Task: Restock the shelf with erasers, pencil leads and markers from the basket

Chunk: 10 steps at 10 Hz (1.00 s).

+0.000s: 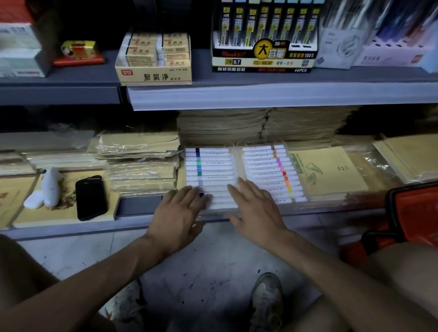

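Note:
A clear case of white markers [242,171] with coloured bands lies open on the lower shelf, in two halves side by side. My left hand [182,211] lies flat with straight fingers on the near edge of the left half. My right hand [255,207] presses flat on the near edge between the halves. On the upper shelf stand a yellow box of erasers [156,60] and a black-and-yellow display box of pencil leads [266,29]. The red basket [430,214] sits at the right, by my knee.
Stacks of wrapped tan notebooks [139,162] fill the lower shelf around the markers. A black phone [90,197] and a white plush figure [46,189] lie left of them. A grey upper shelf edge [274,98] overhangs. My feet rest on the tiled floor [200,273].

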Tool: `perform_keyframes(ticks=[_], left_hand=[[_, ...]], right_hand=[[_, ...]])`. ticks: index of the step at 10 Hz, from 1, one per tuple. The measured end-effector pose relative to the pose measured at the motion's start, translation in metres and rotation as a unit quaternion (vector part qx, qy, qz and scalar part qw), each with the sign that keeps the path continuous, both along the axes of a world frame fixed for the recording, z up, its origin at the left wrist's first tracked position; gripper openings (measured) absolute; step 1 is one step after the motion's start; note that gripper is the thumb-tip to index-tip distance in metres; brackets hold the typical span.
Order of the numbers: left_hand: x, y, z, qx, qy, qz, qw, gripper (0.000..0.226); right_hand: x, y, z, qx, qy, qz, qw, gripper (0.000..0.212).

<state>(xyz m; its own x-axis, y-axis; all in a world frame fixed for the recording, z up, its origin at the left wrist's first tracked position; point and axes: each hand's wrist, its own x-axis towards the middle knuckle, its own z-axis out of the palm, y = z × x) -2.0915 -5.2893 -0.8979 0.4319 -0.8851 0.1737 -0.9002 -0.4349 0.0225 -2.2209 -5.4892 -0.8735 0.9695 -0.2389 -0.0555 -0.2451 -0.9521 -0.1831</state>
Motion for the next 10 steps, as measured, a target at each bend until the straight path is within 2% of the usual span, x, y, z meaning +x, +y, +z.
perform_keyframes(ticks=[1,3,4,6,8,9,10], left_hand=[[-0.002,0.003,-0.012,0.070,-0.028,0.002,0.997,0.079],[0.005,-0.002,-0.011,0.113,-0.051,-0.018,0.992,0.077],[0.004,-0.007,-0.008,0.101,-0.035,-0.022,0.994,0.067],[-0.007,-0.021,0.013,0.116,0.020,0.030,0.993,0.047],[-0.018,-0.020,0.035,0.136,0.043,0.081,0.987,0.046],[-0.033,-0.011,0.049,0.117,0.064,0.111,0.985,0.049],[-0.048,-0.007,0.070,0.060,0.061,0.155,0.984,0.054]], right_hand=[[-0.004,0.001,-0.020,-0.046,0.093,0.051,0.993,0.081],[0.001,-0.004,-0.048,-0.090,0.021,0.064,0.994,0.072],[0.009,-0.002,-0.051,-0.111,0.019,0.045,0.993,0.083],[0.030,0.002,-0.012,-0.081,0.001,0.063,0.995,0.035],[0.026,0.006,0.015,-0.079,0.044,0.058,0.994,0.037],[0.022,0.017,0.031,-0.098,0.039,0.056,0.993,0.044],[0.019,0.032,0.057,-0.115,0.013,0.028,0.993,0.046]])
